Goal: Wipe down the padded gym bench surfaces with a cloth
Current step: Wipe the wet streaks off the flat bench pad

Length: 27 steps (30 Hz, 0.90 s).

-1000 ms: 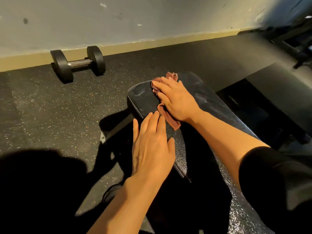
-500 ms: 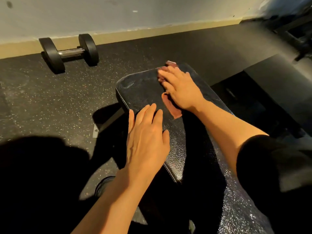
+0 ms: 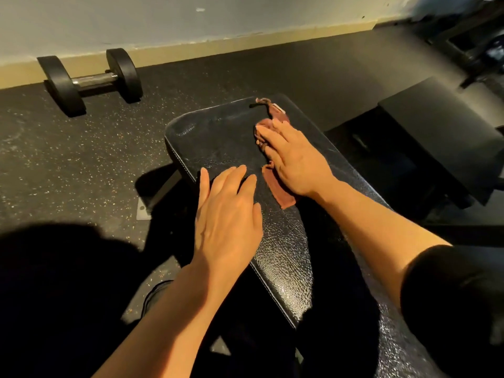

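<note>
A black padded bench [image 3: 218, 143] with a shiny textured cover runs from the centre down to the lower right. My right hand [image 3: 294, 159] lies flat on a reddish-brown cloth [image 3: 281, 192], pressing it onto the pad near the far end. Cloth shows beyond my fingertips and below my palm. My left hand [image 3: 226, 216] rests flat on the pad's left edge with fingers slightly apart and holds nothing.
A black dumbbell [image 3: 90, 80] lies on the speckled rubber floor by the wall at the upper left. Another black padded bench [image 3: 441, 137] stands to the right, with dark equipment frames [image 3: 469, 45] behind it. A metal foot plate [image 3: 143, 211] sits under the bench's left side.
My right hand has slid the cloth from the pad's left part toward its right side and a little nearer to me. My left hand stays flat on the left edge.
</note>
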Each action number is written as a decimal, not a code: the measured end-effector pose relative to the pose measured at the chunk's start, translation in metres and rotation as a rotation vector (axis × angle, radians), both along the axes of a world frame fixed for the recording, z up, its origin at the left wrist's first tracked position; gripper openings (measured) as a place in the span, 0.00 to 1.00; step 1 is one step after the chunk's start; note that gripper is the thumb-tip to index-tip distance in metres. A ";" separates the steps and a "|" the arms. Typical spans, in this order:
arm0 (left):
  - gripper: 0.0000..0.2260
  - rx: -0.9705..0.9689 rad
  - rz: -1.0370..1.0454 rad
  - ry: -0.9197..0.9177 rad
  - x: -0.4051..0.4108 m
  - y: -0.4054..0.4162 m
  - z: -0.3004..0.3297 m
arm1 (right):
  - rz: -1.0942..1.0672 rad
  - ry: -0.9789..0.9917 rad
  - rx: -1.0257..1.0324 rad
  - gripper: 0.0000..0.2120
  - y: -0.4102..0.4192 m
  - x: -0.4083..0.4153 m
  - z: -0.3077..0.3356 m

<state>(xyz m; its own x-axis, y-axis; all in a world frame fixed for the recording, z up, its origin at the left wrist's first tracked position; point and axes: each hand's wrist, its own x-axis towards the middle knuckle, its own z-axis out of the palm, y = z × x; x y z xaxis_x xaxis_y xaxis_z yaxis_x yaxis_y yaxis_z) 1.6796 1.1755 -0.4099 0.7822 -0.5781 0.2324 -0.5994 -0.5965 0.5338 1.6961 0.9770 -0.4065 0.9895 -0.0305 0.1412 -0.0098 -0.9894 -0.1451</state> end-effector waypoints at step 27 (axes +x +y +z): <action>0.21 -0.026 -0.088 0.026 -0.009 -0.007 -0.001 | -0.181 -0.003 -0.018 0.25 0.032 -0.058 -0.010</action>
